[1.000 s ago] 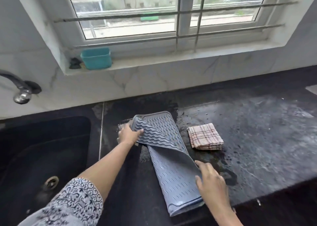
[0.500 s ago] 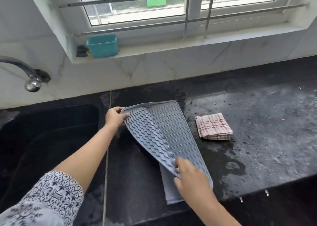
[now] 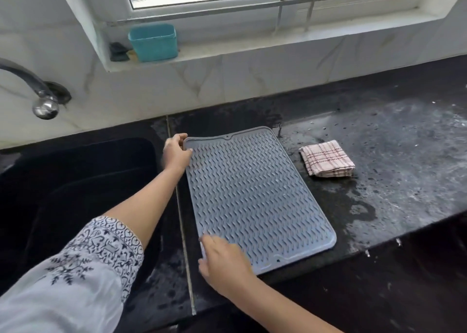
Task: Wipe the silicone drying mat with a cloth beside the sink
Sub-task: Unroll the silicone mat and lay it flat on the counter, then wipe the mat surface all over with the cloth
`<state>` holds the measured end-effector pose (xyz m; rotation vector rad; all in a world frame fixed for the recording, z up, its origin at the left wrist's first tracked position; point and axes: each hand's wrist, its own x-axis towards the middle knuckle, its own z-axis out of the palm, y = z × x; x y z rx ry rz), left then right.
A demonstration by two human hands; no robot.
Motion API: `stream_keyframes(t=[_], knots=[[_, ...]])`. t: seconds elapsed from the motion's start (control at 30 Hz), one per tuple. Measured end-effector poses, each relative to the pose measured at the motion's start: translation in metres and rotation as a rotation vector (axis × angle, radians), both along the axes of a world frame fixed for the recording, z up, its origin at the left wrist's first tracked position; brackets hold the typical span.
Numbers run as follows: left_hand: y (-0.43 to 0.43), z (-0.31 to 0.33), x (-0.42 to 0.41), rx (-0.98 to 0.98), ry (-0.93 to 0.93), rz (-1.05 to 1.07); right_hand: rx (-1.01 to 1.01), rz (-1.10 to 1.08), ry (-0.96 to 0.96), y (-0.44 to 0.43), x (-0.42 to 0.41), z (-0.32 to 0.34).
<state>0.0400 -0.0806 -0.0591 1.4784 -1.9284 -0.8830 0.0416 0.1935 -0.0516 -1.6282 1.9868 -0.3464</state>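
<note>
Both hands steady the silicone drying mat [image 3: 255, 198], flat on the wet black counter [image 3: 394, 161] beside the sink [image 3: 75, 193]: my left hand [image 3: 176, 153] pinches its far corner, my right hand [image 3: 223, 262] presses open-palmed on the near one. Letting go could let it skid over the edge. My folded cloth [image 3: 327, 159] waits just beside. On the sill, the teal tub's [image 3: 153, 42] contents are hidden.
</note>
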Motion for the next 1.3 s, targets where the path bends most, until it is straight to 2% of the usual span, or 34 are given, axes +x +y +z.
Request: stream_keyframes(t=[0.1, 0.27, 0.33, 0.43, 0.53, 0.6, 0.67, 0.73, 0.83, 0.97, 1.03, 1.17, 1.3], knots=[[0.022, -0.003, 0.004, -0.173, -0.055, -0.109, -0.024, -0.015, -0.045, 0.010, -0.005, 0.000], [0.057, -0.017, -0.007, -0.160, -0.271, -0.352, -0.042, -0.296, -0.060, 0.029, -0.084, -0.001], [0.065, -0.022, -0.020, -0.137, -0.308, -0.391, -0.072, -0.397, 0.035, 0.034, -0.137, -0.003], [0.071, -0.028, -0.042, -0.159, -0.341, -0.373, -0.132, -0.440, 0.300, 0.030, -0.229, -0.007], [0.076, -0.036, -0.059, -0.214, -0.434, -0.316, 0.011, -0.303, 0.490, 0.011, -0.311, -0.011], [0.077, -0.039, -0.068, -0.238, -0.455, -0.263, 0.165, -0.110, 0.501, -0.004, -0.353, -0.014], [0.079, -0.041, -0.073, -0.251, -0.451, -0.222, 0.225, 0.016, 0.474, -0.016, -0.378, -0.017], [0.081, -0.044, -0.077, -0.272, -0.469, -0.191, 0.188, 0.044, 0.427, -0.021, -0.390, -0.022], [0.085, -0.048, -0.082, -0.268, -0.464, -0.145, 0.036, 0.038, 0.496, -0.020, -0.391, -0.031], [0.082, -0.050, -0.094, -0.264, -0.452, -0.133, -0.319, -0.186, 0.353, -0.035, -0.376, -0.016], [0.076, -0.048, -0.104, -0.239, -0.411, -0.143, -0.408, -0.224, 0.302, -0.060, -0.364, -0.006], [0.057, -0.047, -0.125, -0.211, -0.470, -0.179, -0.445, -0.145, 0.318, -0.126, -0.331, 0.002], [0.051, -0.055, -0.132, -0.187, -0.552, -0.156, -0.197, 0.024, 0.391, -0.166, -0.301, -0.027]])
